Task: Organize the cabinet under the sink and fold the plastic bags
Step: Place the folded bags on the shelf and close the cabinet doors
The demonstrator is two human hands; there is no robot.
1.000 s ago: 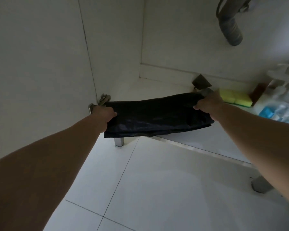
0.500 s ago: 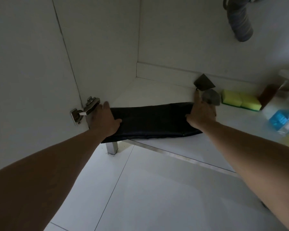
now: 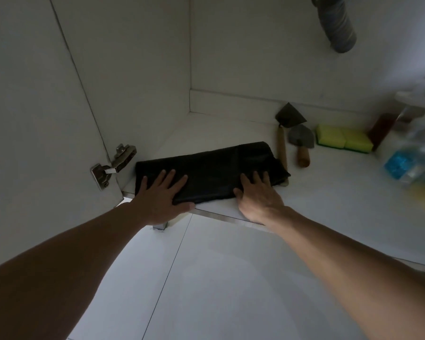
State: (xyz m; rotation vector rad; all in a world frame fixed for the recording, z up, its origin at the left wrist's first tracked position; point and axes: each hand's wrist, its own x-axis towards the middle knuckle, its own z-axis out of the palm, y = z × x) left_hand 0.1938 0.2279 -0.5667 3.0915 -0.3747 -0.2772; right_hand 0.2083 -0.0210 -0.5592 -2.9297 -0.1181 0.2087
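Observation:
A folded black plastic bag [image 3: 214, 171] lies flat on the white cabinet floor [image 3: 329, 192], near its front left corner. My left hand [image 3: 161, 196] presses on the bag's left end with straight, spread fingers. My right hand [image 3: 257, 195] rests flat on the bag's right part, fingers straight as well. Neither hand grips the bag.
Two trowels with wooden handles [image 3: 301, 143] lie just right of the bag, then yellow-green sponges [image 3: 342, 141] and blurred bottles [image 3: 412, 148] at the far right. A grey drain hose [image 3: 336, 23] hangs above. A door hinge [image 3: 113, 165] sits at the left; tiled floor [image 3: 219, 278] lies below.
The bag went from being held up by both hands to lying on the cabinet floor. Both hands let go of it and now press flat on top.

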